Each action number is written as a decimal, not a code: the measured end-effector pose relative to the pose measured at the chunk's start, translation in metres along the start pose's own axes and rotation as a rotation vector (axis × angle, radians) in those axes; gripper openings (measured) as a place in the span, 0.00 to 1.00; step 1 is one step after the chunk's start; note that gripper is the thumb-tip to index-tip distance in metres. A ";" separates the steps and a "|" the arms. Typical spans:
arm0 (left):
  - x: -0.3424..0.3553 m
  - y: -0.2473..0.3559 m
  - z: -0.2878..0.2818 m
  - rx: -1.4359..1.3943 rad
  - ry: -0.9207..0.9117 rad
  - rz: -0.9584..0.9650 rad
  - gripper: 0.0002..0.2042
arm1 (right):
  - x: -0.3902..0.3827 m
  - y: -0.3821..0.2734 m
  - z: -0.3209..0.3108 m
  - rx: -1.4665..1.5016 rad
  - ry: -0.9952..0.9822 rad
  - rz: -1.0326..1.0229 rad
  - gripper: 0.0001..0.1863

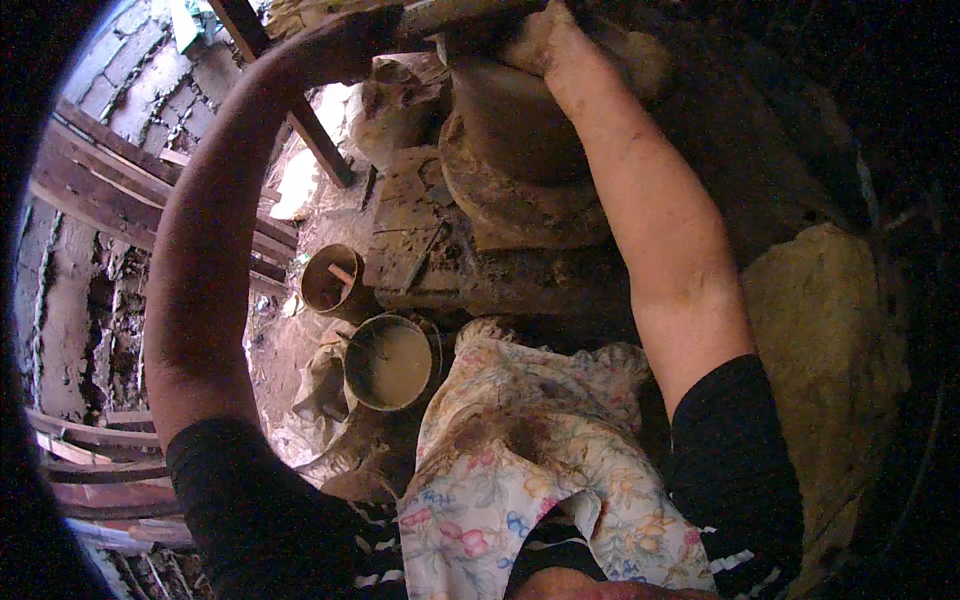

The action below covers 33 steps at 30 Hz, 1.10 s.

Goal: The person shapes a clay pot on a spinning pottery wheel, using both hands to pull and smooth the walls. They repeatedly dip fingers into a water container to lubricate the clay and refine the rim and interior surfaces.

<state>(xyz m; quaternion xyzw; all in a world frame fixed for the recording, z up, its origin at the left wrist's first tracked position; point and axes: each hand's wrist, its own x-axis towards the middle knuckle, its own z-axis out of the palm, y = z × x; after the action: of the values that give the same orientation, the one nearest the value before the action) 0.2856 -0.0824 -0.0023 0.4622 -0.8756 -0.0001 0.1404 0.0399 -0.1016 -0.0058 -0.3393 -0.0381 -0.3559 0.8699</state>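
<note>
A large brown clay pot point(520, 120) stands in front of me on a round, clay-caked base point(520, 205). Both my arms reach forward around to its upper part. At the frame's top edge, my left hand point(408, 28) is at the left end of a pale, curved strip point(470, 14) along the pot's top; whether this strip is the rim or a separate piece, I cannot tell. My right hand point(528, 44), smeared with clay, is against the pot's upper right side. Shadow and the frame edge hide the fingers of both hands.
Beneath the base is a muddy block point(410, 270) with a thin stick on it. Left of it stand a bucket of cloudy water point(392, 365) and a smaller bucket point(332, 280). A stained floral cloth point(530, 430) covers my lap. Wooden slats point(110, 180) line the left; a sack-like mass point(820, 330) sits right.
</note>
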 end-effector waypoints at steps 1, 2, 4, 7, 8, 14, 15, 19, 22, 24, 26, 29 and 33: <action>-0.001 0.000 0.004 0.029 0.014 0.015 0.22 | 0.000 -0.001 -0.002 -0.033 0.043 -0.018 0.35; -0.003 0.000 0.006 0.058 0.024 0.026 0.22 | -0.002 -0.001 -0.004 -0.061 0.086 -0.033 0.34; -0.004 -0.002 0.009 0.124 0.040 0.047 0.22 | -0.005 -0.001 -0.008 -0.063 0.175 -0.050 0.34; 0.001 -0.007 -0.001 0.222 0.014 0.037 0.23 | -0.004 -0.001 -0.012 -0.005 0.204 -0.043 0.33; 0.004 -0.009 -0.008 0.340 0.075 0.082 0.20 | -0.004 0.000 -0.013 0.011 0.175 -0.026 0.33; 0.019 0.004 -0.059 0.622 -0.081 0.005 0.18 | -0.020 -0.016 0.000 -0.280 0.337 -0.295 0.32; 0.017 0.010 -0.065 0.663 -0.139 -0.010 0.19 | -0.028 -0.017 0.002 -0.380 0.411 -0.384 0.32; 0.022 0.039 -0.084 0.738 -0.245 -0.017 0.20 | -0.058 -0.027 0.001 -0.752 0.687 -0.794 0.32; 0.026 0.054 -0.094 0.773 -0.290 -0.017 0.21 | -0.077 -0.033 -0.013 -1.084 0.516 -1.203 0.32; 0.029 0.059 -0.098 0.789 -0.318 -0.022 0.22 | -0.082 -0.043 -0.028 -1.333 0.359 -1.414 0.31; 0.031 0.062 -0.102 0.804 -0.338 -0.023 0.22 | -0.098 -0.062 -0.046 -1.418 0.517 -1.160 0.28; 0.035 0.066 -0.107 0.824 -0.367 -0.024 0.23 | -0.114 -0.085 -0.074 -1.609 0.740 -0.862 0.21; 0.038 0.075 -0.111 0.837 -0.408 -0.033 0.24 | -0.119 -0.075 -0.104 -1.628 0.711 -0.660 0.21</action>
<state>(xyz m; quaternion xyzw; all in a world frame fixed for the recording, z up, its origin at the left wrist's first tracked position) 0.2322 -0.0561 0.1232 0.4836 -0.8026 0.2602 -0.2331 -0.1153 -0.1338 -0.0797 -0.6858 0.3951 -0.5835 0.1820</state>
